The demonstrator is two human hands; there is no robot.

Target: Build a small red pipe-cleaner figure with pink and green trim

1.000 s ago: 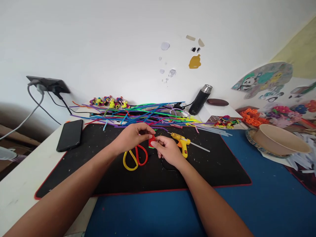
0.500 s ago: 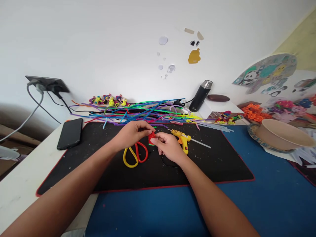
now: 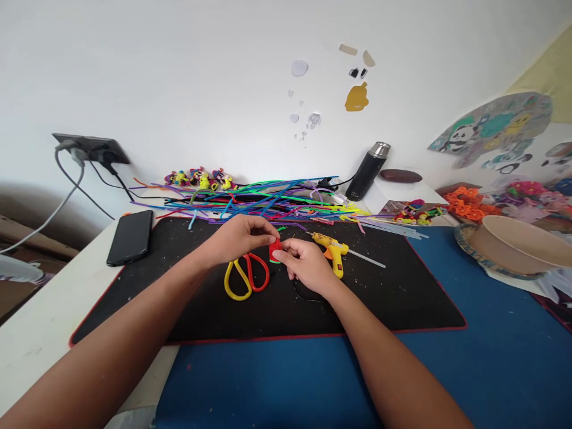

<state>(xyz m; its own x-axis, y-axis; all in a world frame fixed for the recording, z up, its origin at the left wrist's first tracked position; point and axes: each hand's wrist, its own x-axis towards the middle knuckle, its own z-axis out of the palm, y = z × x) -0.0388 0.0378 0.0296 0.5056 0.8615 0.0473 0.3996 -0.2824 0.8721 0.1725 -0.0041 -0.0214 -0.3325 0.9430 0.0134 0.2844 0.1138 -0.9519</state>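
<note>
Between my two hands is a small red piece (image 3: pixel 274 246) with a green lower edge, fuzzy like coiled pipe cleaner. My left hand (image 3: pixel 243 237) pinches its top with thumb and fingertips. From the right, my right hand (image 3: pixel 306 262) grips its lower side between thumb and curled fingers. A short green tip (image 3: pixel 281 229) shows just above the fingers. Close under my left hand lie scissors with one yellow and one red handle (image 3: pixel 259 272), their blades hidden. Just right of my right hand rests a yellow glue gun (image 3: pixel 331 247) with a glue stick in its back.
Many coloured pipe cleaners (image 3: pixel 263 199) lie along the wall behind the black mat (image 3: pixel 214 322). A phone (image 3: pixel 130 238) is at the left, a black flask (image 3: pixel 368 171) at the back right. A bowl (image 3: pixel 521 241) and small pipe-cleaner figures (image 3: pixel 201 177) stand farther out.
The view has shifted slightly, so the whole scene sits a little to the right. Both hands keep the red piece in nearly the same pose.
</note>
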